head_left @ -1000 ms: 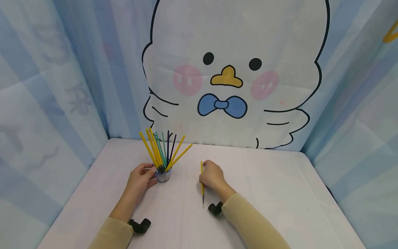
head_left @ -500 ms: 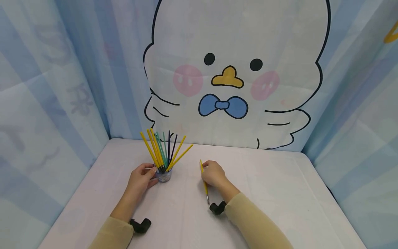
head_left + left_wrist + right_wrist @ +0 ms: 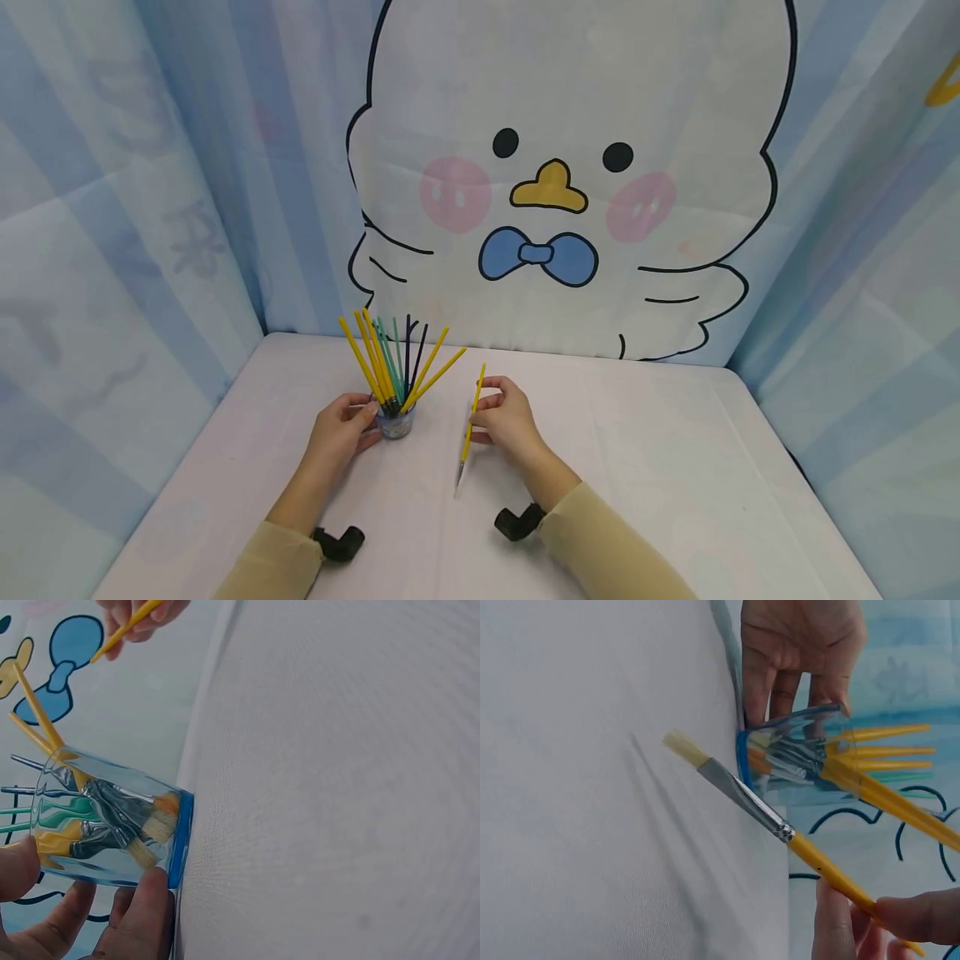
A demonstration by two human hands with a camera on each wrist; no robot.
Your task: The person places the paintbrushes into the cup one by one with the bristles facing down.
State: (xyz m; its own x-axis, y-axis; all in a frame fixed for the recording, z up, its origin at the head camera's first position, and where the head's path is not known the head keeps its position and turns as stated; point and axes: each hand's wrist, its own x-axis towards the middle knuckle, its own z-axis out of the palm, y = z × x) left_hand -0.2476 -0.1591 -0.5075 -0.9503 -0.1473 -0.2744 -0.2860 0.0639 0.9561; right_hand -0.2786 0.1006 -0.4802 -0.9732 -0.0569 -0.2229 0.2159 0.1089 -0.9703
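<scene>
Clear plastic cup (image 3: 396, 425) stands upright with a blue base. It bears several paintbrushes (image 3: 366, 358), bristles down, with yellow, green and dark blue handles fanning out. At its left side is my left hand (image 3: 337, 429), fairly straight fingertips touching the wall and thumb near the rim. To the right of the cup, my right hand (image 3: 510, 421) pinches a yellow paintbrush (image 3: 825, 866) by its handle between thumb and fingers. That brush's pale flat bristles (image 3: 684, 748) point down toward the near side, close over the table, and its handle end points up and away.
White cloth covers the table (image 3: 637, 467). Behind it hangs a curtain (image 3: 555, 308) printed with a white cartoon bird, and blue striped curtains (image 3: 112, 250) close in both sides. A black wrist device (image 3: 339, 544) sits at each sleeve.
My right hand has turned the yellow paintbrush so its bristle end swings left and its handle end rises, and the fingers have spread along the handle. My left hand stays at the cup.
</scene>
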